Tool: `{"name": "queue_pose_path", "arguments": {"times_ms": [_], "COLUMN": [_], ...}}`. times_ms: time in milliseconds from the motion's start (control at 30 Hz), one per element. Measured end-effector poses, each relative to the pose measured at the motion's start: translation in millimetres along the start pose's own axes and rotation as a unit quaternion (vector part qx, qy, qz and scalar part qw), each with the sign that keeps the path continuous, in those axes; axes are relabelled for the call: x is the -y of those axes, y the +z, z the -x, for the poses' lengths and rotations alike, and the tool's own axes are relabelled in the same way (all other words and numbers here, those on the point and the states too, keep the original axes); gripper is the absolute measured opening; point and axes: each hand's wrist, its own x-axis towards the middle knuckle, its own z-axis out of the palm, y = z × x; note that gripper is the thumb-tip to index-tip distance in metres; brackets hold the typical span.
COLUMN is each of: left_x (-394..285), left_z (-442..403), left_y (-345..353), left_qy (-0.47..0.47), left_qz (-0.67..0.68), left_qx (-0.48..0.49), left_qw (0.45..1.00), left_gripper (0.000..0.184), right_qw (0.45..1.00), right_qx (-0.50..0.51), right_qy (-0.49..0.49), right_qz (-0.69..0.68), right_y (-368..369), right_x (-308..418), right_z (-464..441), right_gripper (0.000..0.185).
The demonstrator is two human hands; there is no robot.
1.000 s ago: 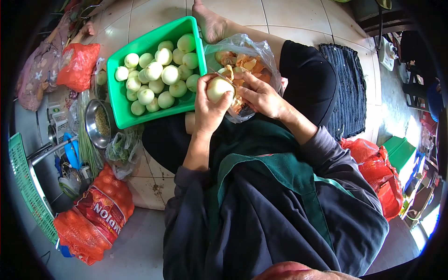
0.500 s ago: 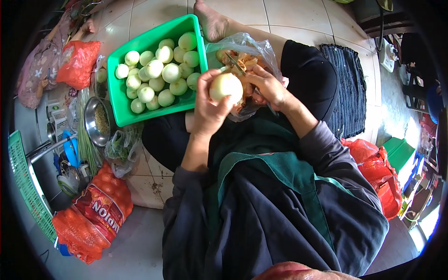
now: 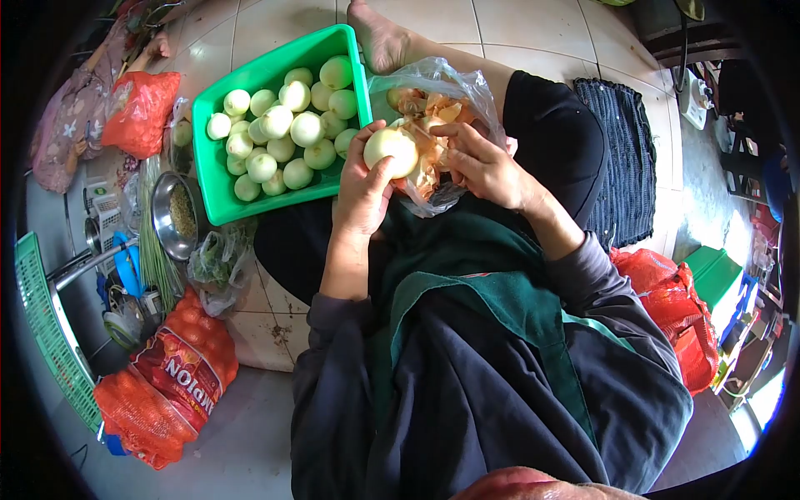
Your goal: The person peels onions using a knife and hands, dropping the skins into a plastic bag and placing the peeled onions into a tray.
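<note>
Peeling seems nearly done, left hand (image 3: pixel 362 193) cradling 1 bare onion (image 3: pixel 391 153), right hand (image 3: pixel 490 169) bent, its hold unclear; the green tub (image 3: pixel 227 208) next calls for gentle release.

The single camera sat on the person's head, facing forward and steeply down. Its very wide lens bowed the lines of the tiled floor (image 3: pixel 533 23) and left the corners black. The dark top (image 3: pixel 492 392) at 5 o'clock loomed close; the left hand (image 3: pixel 362 196) at 11 and the right hand (image 3: pixel 490 171) at 1 lay farther off. A bare foot (image 3: pixel 379 43) at 12 lay beyond, and coverage reached a red net sack (image 3: pixel 171 367) at 8 o'clock.
</note>
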Motion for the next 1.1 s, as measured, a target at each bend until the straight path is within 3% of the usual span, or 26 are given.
{"name": "queue_pose_path", "arguments": {"times_ms": [67, 400, 500, 600, 667, 967, 1100], "left_x": [-1, -5, -5, -4, -5, 1, 5], "left_z": [2, 2, 2, 4, 3, -2, -3], "left_y": [4, 0, -1, 2, 2, 2, 1], "left_qy": [0.0, -0.053, -0.048, -0.029, -0.027, 0.047, 0.033], "left_qz": [-0.016, -0.001, 0.001, -0.026, -0.028, 0.042, 0.016], "left_qx": [-0.01, 0.02, 0.029, 0.033, 0.038, 0.071, -0.017], "left_qw": [1.0, 0.998, 0.998, 0.999, 0.999, 0.996, 0.999], "left_gripper": [0.054, 0.044, 0.047, 0.055, 0.065, 0.062, 0.056], "right_qw": [0.992, 0.939, 0.964, 0.995, 0.993, 0.991, 0.999], "right_qx": [0.006, -0.055, -0.055, -0.041, -0.057, -0.079, -0.041], "right_qy": [-0.117, -0.293, -0.24, -0.068, -0.074, -0.081, -0.032], "right_qz": [0.044, 0.169, 0.102, 0.06, 0.071, 0.067, -0.01], "right_y": [3, 16, 14, 6, 3, 2, -2], "right_x": [8, -1, -1, 10, 8, -16, 5], "right_z": [5, -4, -5, -2, -4, -7, 2], "right_gripper": [0.04, 0.034, 0.034, 0.034, 0.035, 0.038, 0.041]}}
